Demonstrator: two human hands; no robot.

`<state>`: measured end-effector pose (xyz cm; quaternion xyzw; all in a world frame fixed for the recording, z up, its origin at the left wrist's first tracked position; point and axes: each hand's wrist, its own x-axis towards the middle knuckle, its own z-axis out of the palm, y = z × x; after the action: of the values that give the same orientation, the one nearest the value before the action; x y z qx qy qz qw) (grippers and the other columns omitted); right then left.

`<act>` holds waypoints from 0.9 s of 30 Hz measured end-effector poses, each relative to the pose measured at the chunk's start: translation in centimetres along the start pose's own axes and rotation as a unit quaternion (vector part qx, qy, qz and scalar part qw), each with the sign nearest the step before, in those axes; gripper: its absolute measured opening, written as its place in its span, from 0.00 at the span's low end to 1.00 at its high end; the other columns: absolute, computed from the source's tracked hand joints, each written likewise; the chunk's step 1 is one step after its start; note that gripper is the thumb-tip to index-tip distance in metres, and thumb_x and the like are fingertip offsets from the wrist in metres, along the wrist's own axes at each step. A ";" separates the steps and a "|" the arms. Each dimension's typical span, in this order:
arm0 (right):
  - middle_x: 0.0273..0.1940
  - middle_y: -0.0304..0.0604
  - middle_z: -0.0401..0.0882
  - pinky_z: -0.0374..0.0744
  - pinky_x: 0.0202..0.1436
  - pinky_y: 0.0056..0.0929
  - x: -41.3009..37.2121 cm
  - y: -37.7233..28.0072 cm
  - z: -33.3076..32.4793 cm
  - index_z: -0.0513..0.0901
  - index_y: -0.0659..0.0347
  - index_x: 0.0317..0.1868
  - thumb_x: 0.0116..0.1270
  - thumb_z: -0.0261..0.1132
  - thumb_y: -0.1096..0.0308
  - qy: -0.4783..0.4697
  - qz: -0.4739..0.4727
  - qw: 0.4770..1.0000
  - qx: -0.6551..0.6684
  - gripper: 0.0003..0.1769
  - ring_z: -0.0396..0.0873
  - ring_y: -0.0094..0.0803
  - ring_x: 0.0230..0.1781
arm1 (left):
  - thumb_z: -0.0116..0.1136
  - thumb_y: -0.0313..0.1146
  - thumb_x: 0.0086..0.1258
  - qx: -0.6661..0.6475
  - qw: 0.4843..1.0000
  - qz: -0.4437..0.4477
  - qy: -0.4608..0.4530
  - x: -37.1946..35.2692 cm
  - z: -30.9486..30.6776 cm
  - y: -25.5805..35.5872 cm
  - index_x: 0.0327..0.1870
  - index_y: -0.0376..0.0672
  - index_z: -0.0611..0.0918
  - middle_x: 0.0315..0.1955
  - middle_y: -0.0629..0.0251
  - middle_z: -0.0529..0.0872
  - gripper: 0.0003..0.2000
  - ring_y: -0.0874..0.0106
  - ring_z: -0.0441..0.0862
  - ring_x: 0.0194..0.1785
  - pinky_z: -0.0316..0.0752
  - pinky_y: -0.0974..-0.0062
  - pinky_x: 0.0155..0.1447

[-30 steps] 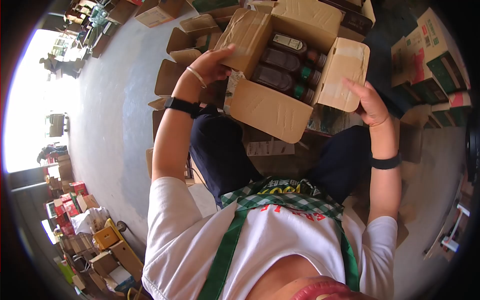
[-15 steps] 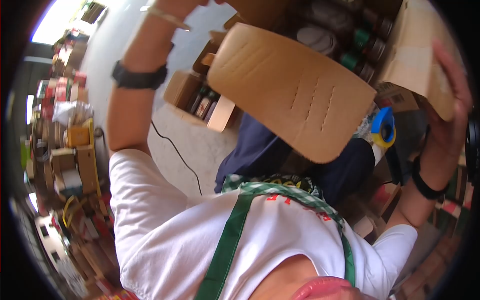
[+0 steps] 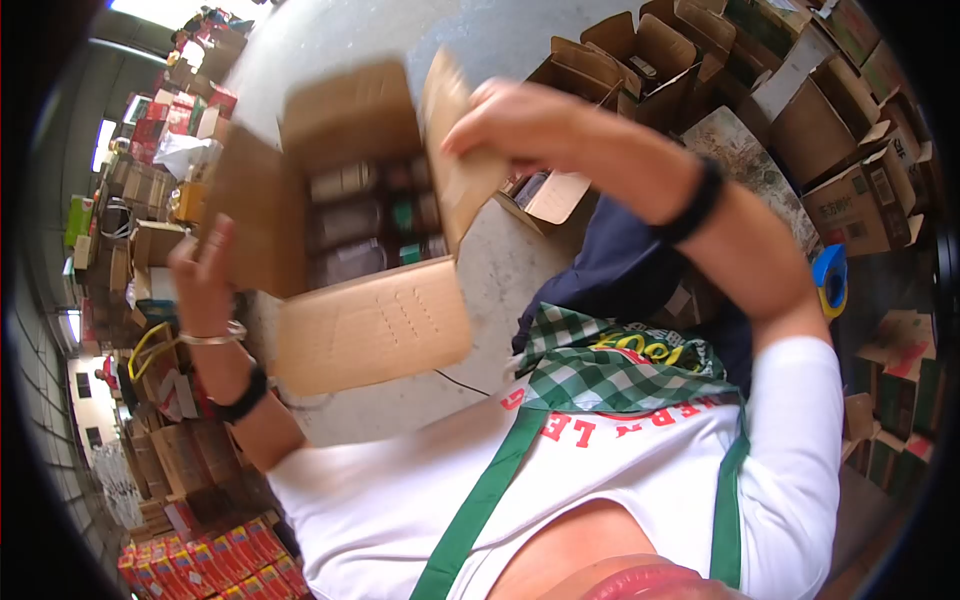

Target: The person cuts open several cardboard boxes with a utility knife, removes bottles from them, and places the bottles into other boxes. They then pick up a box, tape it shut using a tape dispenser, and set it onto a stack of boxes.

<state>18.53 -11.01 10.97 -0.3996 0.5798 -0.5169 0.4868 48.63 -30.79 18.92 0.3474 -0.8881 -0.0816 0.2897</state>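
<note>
- I've swung the open carton [image 3: 375,325] leftward past the knees, into the upper left of frame; its bottles [image 3: 345,225] remain inside, so the load travels together.
- Grey floor [image 3: 500,270] shows between carton and trousers [image 3: 620,250]; open boxes [image 3: 585,65] edge the upper right.
- My right hand [image 3: 520,125] curls closed on the right flap.
- My left hand [image 3: 203,285] bends partly closed around the left flap, blurred.

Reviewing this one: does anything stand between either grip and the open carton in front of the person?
Nothing visible does. The right grip already holds the right-hand flap of the open carton, and the left grip is at the left-hand flap, though motion blur hides its exact finger contact.
</note>
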 end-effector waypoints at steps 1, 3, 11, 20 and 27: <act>0.13 0.39 0.71 0.59 0.08 0.23 2.7 1.5 1.3 0.78 0.64 0.21 0.54 0.66 0.65 -0.014 0.043 0.998 -0.033 0.12 0.64 0.23 0.07 | 0.60 0.37 0.65 -0.072 0.991 -0.110 -0.029 -0.9 1.7 0.6 0.28 0.37 0.81 0.19 0.68 0.76 0.12 0.80 0.71 0.16 0.63 0.81 0.16; 0.13 0.40 0.71 0.63 0.10 0.28 8.0 7.0 4.2 0.79 0.62 0.19 0.50 0.68 0.65 -0.050 0.087 0.993 -0.069 0.11 0.66 0.27 0.08 | 0.60 0.41 0.65 -0.062 0.990 -0.105 -0.071 -3.3 5.5 -3.2 0.18 0.38 0.76 0.11 0.70 0.72 0.18 0.79 0.68 0.12 0.62 0.77 0.15; 0.36 0.47 0.84 0.80 0.33 0.39 12.1 13.0 7.0 0.85 0.63 0.33 0.51 0.63 0.69 -0.018 0.042 0.875 -0.482 0.10 0.84 0.38 0.36 | 0.57 0.40 0.67 -0.182 0.945 -0.268 -0.034 -13.3 19.5 -9.9 0.23 0.36 0.80 0.11 0.69 0.76 0.17 0.79 0.73 0.14 0.65 0.78 0.18; 0.37 0.49 0.84 0.81 0.37 0.39 5.6 9.6 -0.5 0.85 0.62 0.35 0.52 0.62 0.70 0.025 0.056 0.839 -0.541 0.10 0.83 0.44 0.39 | 0.47 0.49 0.70 -0.175 0.865 -0.338 -0.326 -15.0 31.2 -6.6 0.22 0.32 0.80 0.13 0.58 0.81 0.26 0.68 0.79 0.15 0.74 0.73 0.21; 0.34 0.50 0.81 0.76 0.42 0.43 -17.8 4.0 -13.1 0.81 0.60 0.34 0.60 0.56 0.60 0.198 0.111 0.795 -0.562 0.13 0.79 0.48 0.39 | 0.51 0.42 0.71 0.018 0.979 0.107 -0.172 3.3 19.9 1.9 0.38 0.40 0.82 0.23 0.60 0.83 0.14 0.67 0.81 0.26 0.74 0.70 0.31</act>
<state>9.57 9.56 9.59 -0.4249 0.8924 -0.1097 0.1053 34.24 -32.65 4.81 0.2360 -0.9581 -0.0927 0.1335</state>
